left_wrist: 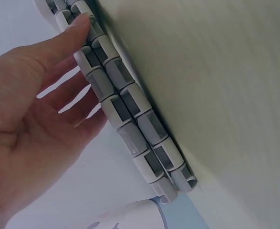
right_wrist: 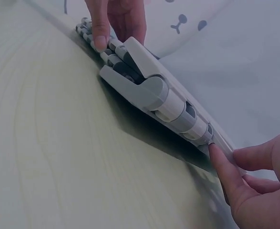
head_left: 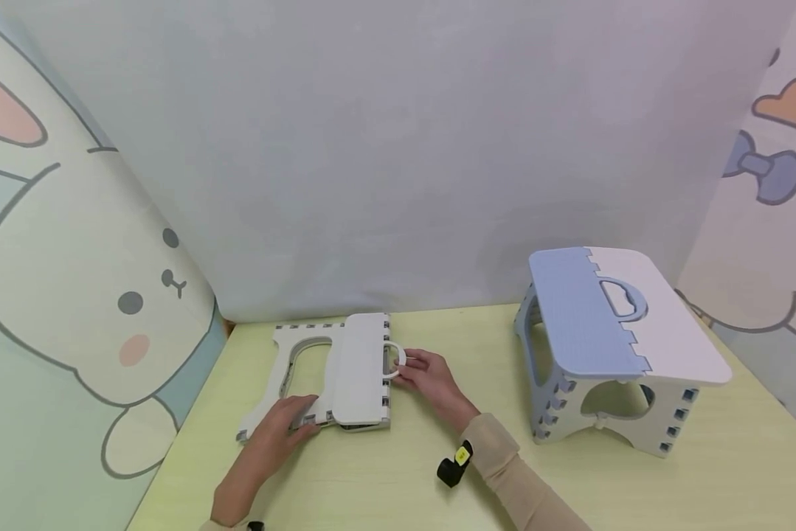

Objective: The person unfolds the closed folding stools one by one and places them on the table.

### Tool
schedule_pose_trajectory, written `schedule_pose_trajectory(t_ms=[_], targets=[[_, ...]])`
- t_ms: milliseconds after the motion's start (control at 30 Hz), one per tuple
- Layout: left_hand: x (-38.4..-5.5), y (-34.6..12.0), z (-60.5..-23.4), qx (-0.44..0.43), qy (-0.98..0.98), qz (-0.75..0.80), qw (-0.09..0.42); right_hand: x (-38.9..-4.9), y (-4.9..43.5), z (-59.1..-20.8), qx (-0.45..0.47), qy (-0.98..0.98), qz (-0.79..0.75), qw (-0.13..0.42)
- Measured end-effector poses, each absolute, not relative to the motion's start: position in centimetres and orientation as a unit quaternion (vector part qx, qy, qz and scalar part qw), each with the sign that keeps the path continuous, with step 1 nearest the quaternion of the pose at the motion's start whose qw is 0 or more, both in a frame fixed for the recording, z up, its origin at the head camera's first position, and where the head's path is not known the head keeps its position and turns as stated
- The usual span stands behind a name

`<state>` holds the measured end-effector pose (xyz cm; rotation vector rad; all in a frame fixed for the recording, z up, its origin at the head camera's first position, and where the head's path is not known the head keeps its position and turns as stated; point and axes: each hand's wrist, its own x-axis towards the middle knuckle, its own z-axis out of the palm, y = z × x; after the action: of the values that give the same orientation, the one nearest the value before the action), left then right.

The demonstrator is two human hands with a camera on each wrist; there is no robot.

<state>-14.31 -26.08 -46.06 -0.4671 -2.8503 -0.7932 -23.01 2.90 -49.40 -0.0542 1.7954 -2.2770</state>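
A white-and-grey folding step stool (head_left: 360,369) lies folded flat on the table at the left of the head view. My left hand (head_left: 283,424) grips its near side by the leg panel; in the left wrist view the thumb lies on the hinged edge (left_wrist: 130,117) and the fingers pass behind it. At the stool's right end, my right hand (head_left: 431,376) pinches the looped carry handle (head_left: 400,361). The right wrist view shows the right hand's fingers (right_wrist: 233,179) at the handle end, with the stool slightly above the tabletop there.
A second stool (head_left: 570,317), blue and white, stands unfolded at the right of the table (head_left: 371,479). A pale grey wall (head_left: 384,162) rises behind the table, with cartoon-printed panels (head_left: 72,295) at both sides.
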Motion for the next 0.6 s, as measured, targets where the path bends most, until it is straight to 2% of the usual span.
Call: schedule_pose_trajectory(t_ms=[267, 600], targets=[[-14.36, -26.02, -46.40, -0.174, -0.945, -0.255, 0.105, -22.96, 2.93, -49.28, -0.013, 0.618, -0.777, 0.118], [-14.41, -26.11, -46.40, -0.169, -0.948, -0.250, 0.103, -23.33, 2.79, -49.81, -0.009, 0.602, -0.789, 0.119]])
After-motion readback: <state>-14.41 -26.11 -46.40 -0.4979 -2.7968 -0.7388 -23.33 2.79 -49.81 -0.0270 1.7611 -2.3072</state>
